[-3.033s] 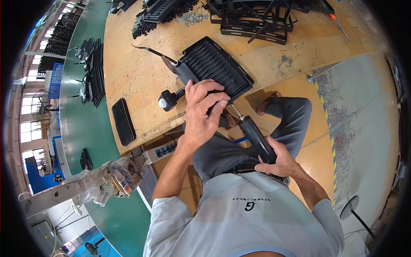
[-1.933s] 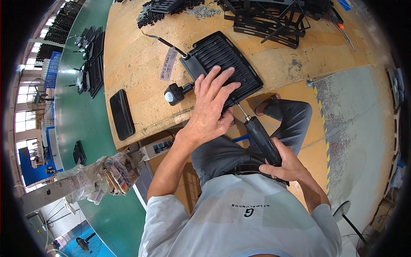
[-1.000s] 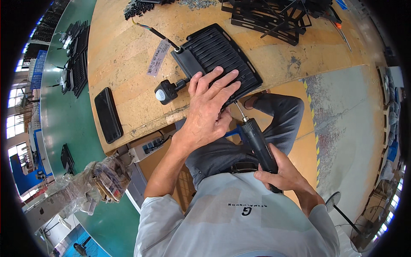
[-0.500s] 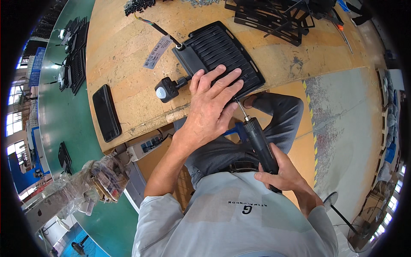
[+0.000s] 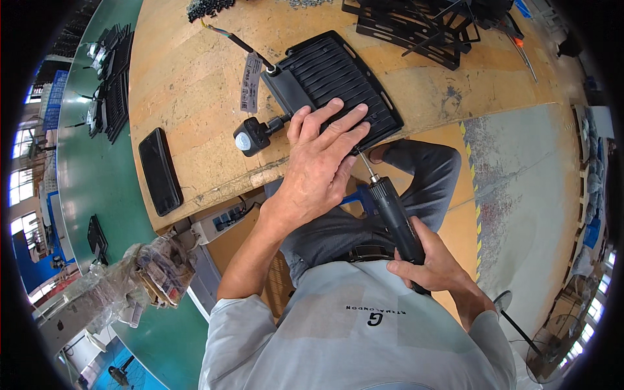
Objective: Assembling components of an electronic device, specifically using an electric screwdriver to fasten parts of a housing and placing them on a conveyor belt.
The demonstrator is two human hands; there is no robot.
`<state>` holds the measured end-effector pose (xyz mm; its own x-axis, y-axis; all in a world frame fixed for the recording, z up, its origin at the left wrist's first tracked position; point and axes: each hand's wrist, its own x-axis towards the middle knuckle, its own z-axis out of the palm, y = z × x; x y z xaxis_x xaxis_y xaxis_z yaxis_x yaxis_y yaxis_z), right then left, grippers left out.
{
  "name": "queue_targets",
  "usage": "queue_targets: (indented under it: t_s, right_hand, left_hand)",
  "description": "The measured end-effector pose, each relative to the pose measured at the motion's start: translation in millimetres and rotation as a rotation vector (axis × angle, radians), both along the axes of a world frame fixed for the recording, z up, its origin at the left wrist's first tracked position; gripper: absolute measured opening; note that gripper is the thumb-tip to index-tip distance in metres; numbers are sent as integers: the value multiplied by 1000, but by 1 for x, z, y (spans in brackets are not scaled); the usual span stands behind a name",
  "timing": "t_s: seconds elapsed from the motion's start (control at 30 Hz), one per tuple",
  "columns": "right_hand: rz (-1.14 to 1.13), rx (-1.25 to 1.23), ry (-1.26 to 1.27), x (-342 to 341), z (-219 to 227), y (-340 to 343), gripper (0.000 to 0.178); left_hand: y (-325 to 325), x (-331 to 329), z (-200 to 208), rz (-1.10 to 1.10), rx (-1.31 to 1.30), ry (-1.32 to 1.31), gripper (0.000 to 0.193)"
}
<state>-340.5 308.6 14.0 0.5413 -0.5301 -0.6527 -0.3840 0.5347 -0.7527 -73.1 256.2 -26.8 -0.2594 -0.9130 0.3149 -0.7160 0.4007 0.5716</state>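
Note:
A black finned floodlight (image 5: 338, 75) lies face down at the table's near edge. My left hand (image 5: 318, 153) rests on its fins with the fingers stretched and a little spread. From the lamp's left side sticks out a motion sensor (image 5: 252, 137) with a white dome. A cable (image 5: 242, 43) with bare coloured wires leaves its upper left corner and carries a printed tag (image 5: 250, 83). My right hand (image 5: 432, 260) is wrapped round a black electric screwdriver (image 5: 396, 224). Its bit reaches the lamp's near edge beside my left thumb; the exact contact point is hidden.
A black phone (image 5: 161, 172) lies at the table's left. Black metal brackets (image 5: 416, 39) are heaped at the far right, near a screwdriver with an orange handle (image 5: 519, 43). Small dark screws (image 5: 208, 8) are piled at the far edge. More lamps (image 5: 116, 97) sit on the green bench.
The tag on the cable has swung to the right and hangs more upright. Both hands, the lamp and the electric screwdriver have barely moved.

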Motion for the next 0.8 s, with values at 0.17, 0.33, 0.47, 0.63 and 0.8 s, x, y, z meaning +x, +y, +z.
queue_targets:
  t_s: [0.17,0.33,0.47,0.63,0.8]
  right_hand:
    - [98,-262,104,1,7,-4,56]
    - [150,-529,171,0,1,-4,61]
    - [256,-905,527,-14,-4,7,68]
    - [12,-652,399,-71,-27,40,66]
    - [62,-408,260,-69,-82,43,61]
  left_hand:
    - [0,0,-1,-8,-19,-6,56]
    - [-4,-10,11,-17,-19,-40,64]
    - [3,-15,6,94,-155,-299,77]
    - [5,-13,-27,110,-508,-304,50]
    - [39,-9,5,40,-682,-270,39]
